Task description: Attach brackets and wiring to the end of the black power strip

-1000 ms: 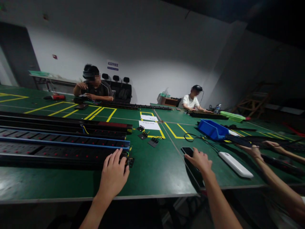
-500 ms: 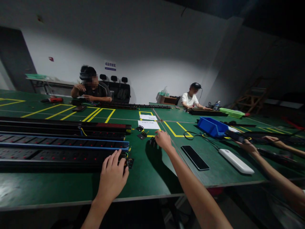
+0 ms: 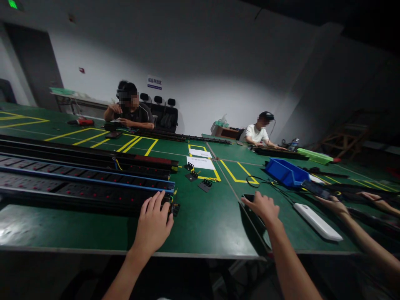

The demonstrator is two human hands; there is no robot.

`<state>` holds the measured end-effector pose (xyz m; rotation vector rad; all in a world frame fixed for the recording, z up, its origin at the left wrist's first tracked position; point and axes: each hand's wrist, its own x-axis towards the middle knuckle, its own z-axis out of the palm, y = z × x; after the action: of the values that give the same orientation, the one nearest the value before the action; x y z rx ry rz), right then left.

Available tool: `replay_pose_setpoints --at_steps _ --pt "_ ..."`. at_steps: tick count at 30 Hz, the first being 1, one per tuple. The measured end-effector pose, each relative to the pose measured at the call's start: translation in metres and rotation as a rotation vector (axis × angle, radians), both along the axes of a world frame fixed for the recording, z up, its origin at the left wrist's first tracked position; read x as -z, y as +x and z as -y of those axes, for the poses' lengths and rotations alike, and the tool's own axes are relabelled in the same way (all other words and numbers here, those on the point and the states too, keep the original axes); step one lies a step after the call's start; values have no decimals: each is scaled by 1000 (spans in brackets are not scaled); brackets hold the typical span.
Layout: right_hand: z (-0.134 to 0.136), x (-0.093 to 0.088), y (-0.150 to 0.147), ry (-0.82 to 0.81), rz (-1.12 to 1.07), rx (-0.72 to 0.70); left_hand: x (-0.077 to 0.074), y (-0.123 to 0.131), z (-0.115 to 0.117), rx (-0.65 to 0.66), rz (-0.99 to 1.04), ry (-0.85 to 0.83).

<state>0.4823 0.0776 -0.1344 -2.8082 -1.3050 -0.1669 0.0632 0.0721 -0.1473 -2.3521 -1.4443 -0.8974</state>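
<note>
My left hand (image 3: pixel 153 221) lies over the right end of the nearest black power strip (image 3: pixel 103 193), fingers stretched out and thumb apart. Wires and a small black end piece (image 3: pixel 176 209) show just past its fingertips. On the right, my right hand (image 3: pixel 265 208) is closed around a dark smartphone (image 3: pixel 249 197) from above; the hand covers much of the phone, which looks tilted. Between the hands and farther back lie several small black brackets with terminals, the nearest bracket (image 3: pixel 205 185) having yellow wire by it.
A blue bin (image 3: pixel 286 173) and a white power bank (image 3: pixel 317 221) are to the right, beside a co-worker's hand (image 3: pixel 334 206) holding a dark object. Paper sheets (image 3: pixel 200 162) lie mid-table. Two people sit across the green table (image 3: pixel 212 225), near a light green tray (image 3: pixel 314 156).
My right hand has left a black bracket, which now lies beside the others, and moved right onto the smartphone. My left hand stays on the strip's end. The view has shifted slightly.
</note>
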Motion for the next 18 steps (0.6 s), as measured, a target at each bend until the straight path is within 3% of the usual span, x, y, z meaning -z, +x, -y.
replay_pose_setpoints --at_steps 5,18 --pt "36 22 19 37 -38 -8 0 0 0 -12 -26 -3" --pt "35 25 17 158 -83 14 0 -1 -1 -14 -68 -4"
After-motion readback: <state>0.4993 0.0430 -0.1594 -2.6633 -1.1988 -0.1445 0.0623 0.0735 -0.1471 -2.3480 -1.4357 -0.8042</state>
